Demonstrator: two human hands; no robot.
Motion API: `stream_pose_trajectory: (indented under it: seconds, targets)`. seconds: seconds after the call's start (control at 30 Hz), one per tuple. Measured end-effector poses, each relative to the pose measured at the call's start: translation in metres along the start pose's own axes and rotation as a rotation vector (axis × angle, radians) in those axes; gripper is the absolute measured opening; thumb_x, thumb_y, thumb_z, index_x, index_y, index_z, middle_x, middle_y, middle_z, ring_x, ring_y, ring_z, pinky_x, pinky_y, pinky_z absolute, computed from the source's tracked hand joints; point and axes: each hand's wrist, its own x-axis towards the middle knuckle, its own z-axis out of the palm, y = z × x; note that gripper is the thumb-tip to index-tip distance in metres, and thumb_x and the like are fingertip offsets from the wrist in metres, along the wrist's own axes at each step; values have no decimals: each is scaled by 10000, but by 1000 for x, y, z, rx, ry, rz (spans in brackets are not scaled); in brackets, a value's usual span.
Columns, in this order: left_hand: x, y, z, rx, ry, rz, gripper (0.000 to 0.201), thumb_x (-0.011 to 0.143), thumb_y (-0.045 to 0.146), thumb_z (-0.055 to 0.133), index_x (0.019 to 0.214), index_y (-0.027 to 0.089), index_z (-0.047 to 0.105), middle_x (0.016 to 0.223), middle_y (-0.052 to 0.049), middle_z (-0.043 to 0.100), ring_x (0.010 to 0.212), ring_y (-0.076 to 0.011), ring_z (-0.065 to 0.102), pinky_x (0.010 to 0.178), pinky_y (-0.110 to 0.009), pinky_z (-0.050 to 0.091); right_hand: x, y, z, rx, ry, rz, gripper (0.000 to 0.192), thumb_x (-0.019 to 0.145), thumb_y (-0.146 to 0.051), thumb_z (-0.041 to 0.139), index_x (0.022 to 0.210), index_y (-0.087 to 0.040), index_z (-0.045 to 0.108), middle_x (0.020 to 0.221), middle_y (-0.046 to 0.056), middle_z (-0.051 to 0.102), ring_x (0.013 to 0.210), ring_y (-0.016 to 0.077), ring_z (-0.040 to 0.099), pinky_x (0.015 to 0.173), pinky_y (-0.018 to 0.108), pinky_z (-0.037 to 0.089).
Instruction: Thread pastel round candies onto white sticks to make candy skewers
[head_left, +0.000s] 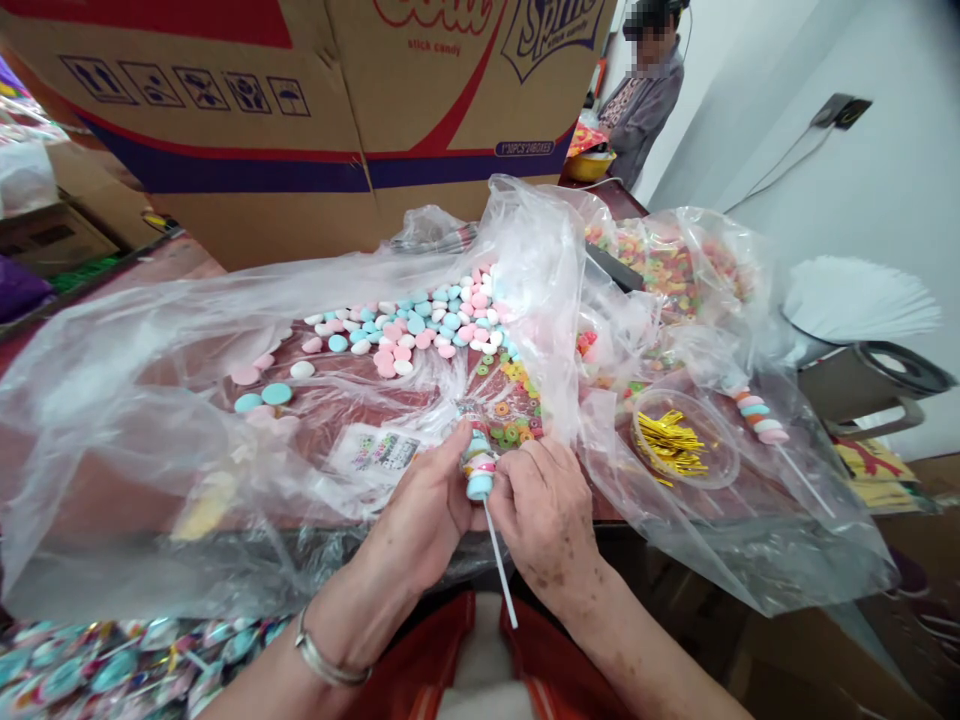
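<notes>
Between my two hands, above the near table edge, is a candy skewer [481,486] with stacked blue, white and coloured pieces. Its white stick slants down toward my lap. My left hand [421,512] is closed around the stack's left side, a bracelet on that wrist. The fingers of my right hand [546,502] are curled in a pinch at the stack's right side; what lies between the fingertips is hidden. Just beyond are green and orange candy rings [511,432] and a printed label sheet [379,452]. To the right, a clear tub [721,470] holds gold twist ties [670,445].
Pink, blue and white candies [420,325] lie on clear plastic sheeting [135,380]. A large carton [300,190] stands behind. Another skewer [761,415], a grey jug [855,385] and white sticks [859,295] are at right. A person [649,95] stands beyond. Wrapped candies [112,665] lie lower left.
</notes>
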Motion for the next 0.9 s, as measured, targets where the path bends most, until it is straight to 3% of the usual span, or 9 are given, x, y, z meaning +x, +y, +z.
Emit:
stream_pose_trajectory:
  seconds: [0.13,0.3,0.43,0.63,0.77,0.9]
  targets:
    - [-28,-4,-7,111,-101,-50,215,814,345,607,912,154,615,838,-68,638,713,-179,614,625,-312,525,-1,4,3,9,29,34,240,865,-121,411,657,-188,511,648,48,500,677,201,424,645,336,359]
    - [-45,-16,-16,243,-140,-154,234,836,372,579,775,146,562,568,-6,553,416,-111,501,422,-237,438,-1,1,6,31,22,10,253,849,-104,406,629,-190,498,619,39,475,655,195,408,632,333,348]
    - [-43,-21,-16,186,-61,-74,267,843,381,553,699,160,510,583,-4,555,397,-117,505,407,-248,438,-1,0,5,96,-7,-36,240,840,-96,409,639,-182,508,628,36,484,662,189,413,638,329,353]
    - [-34,-26,-15,137,139,-6,294,756,372,643,647,195,435,400,88,349,275,-31,172,267,-153,160,-3,2,6,133,-10,-112,233,839,-93,412,651,-182,518,628,30,484,667,185,418,642,330,351]
    - [-27,-30,-17,183,211,82,299,731,376,664,652,206,431,372,104,299,288,-36,168,298,-152,135,-8,2,10,161,24,-118,234,847,-112,406,655,-191,512,628,28,485,666,187,416,640,337,348]
    - [-24,-32,-21,263,250,229,242,726,368,668,676,200,501,441,89,324,360,-51,237,359,-165,180,-9,0,12,343,58,-6,220,837,-98,393,660,-200,478,618,11,473,640,169,423,619,313,361]
